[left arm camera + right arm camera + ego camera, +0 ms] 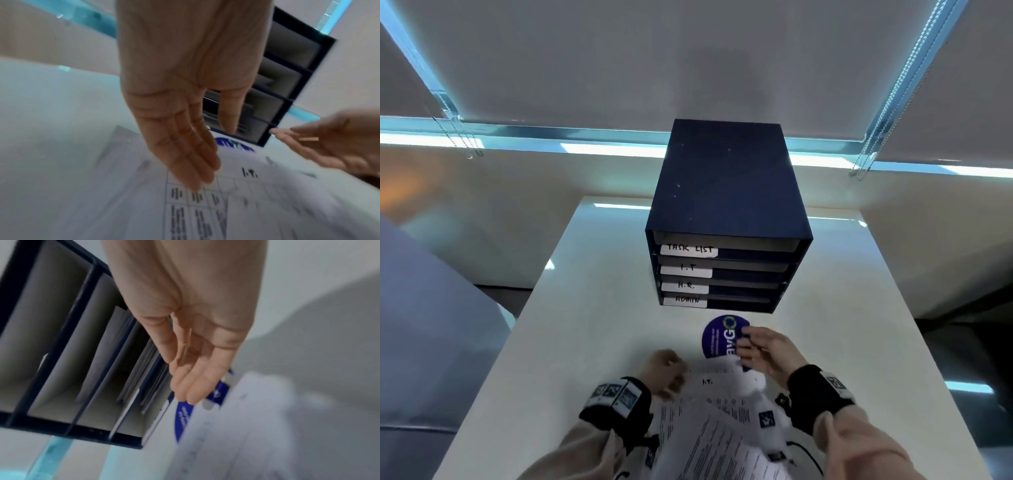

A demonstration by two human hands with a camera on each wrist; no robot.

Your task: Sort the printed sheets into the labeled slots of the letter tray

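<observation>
The dark blue letter tray (726, 205) stands on the white table, its slots labelled TASK LIST, I.T, H.R. and ADMIN from the top down. A loose pile of printed sheets (709, 425) lies in front of me, and the top sheet (236, 194) is marked I.T. My left hand (671, 378) hovers with straight fingers (197, 172) over that sheet's left part. My right hand (746, 346) hangs relaxed at the sheet's far edge, over a round blue disc (719, 337), and holds nothing (185, 392). The tray's two lowest slots (144, 386) hold papers.
The white table (592, 325) ends near the tray's back, below roller blinds with bead chains (887, 113). A blue-grey seat (431, 342) stands to the left. Cables lie by my right wrist (808, 455).
</observation>
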